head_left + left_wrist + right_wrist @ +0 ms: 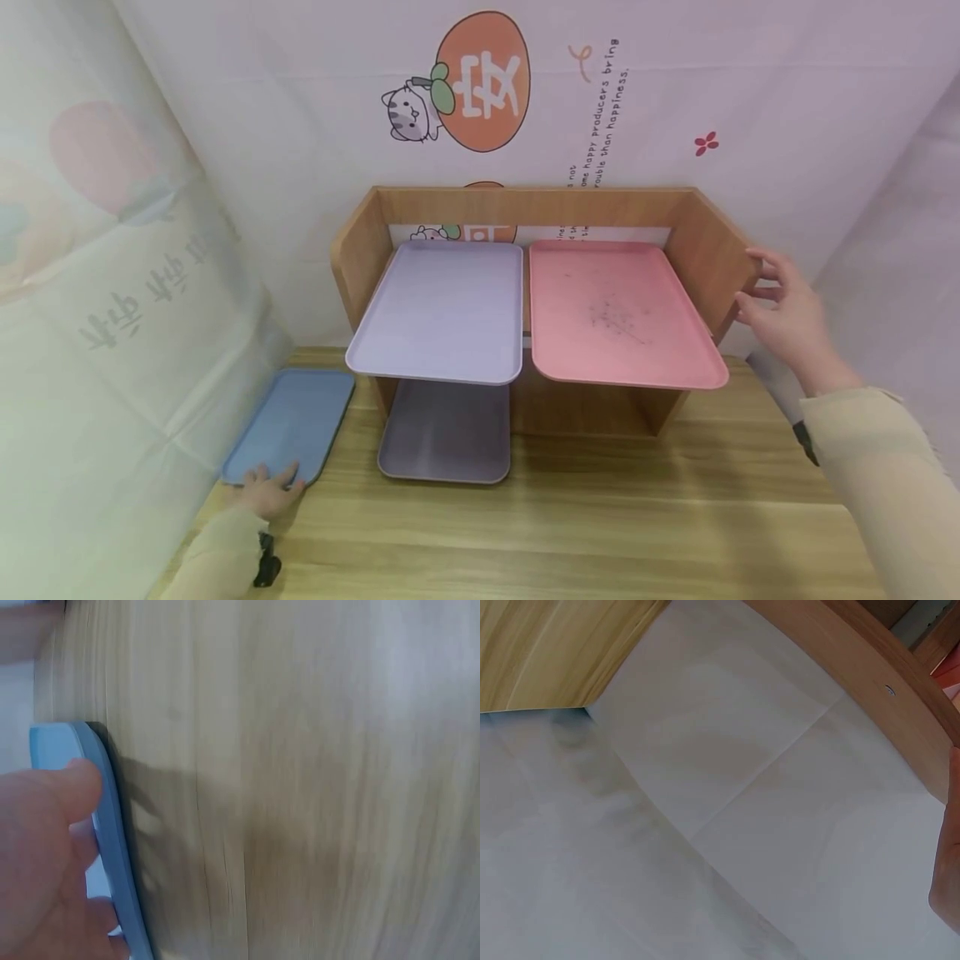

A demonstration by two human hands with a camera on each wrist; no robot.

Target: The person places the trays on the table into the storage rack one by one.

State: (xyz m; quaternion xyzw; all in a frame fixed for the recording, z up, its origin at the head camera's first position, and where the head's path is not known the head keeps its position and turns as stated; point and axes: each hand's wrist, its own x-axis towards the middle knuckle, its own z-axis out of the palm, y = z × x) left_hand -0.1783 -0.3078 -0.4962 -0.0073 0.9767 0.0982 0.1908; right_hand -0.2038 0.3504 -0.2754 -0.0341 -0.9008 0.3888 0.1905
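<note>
My left hand (268,492) rests at the near edge of the blue tray (296,421), which lies on the wooden table left of the shelf. Its fingers are spread over the tray, and in the left wrist view the thumb (79,787) lies at the rim. My right hand (795,321) holds the front edge of the right side panel (708,250) of the wooden shelf (532,206), thumb below and index finger above. On the shelf's upper level lie a lavender tray (442,312) and, right of it, a pink tray (615,312); both stick out in front.
A grey tray (450,433) sits under the lavender one, its front part on the table (585,517). White printed cloth (300,125) hangs behind the shelf and along both sides. Dark bands circle both wrists.
</note>
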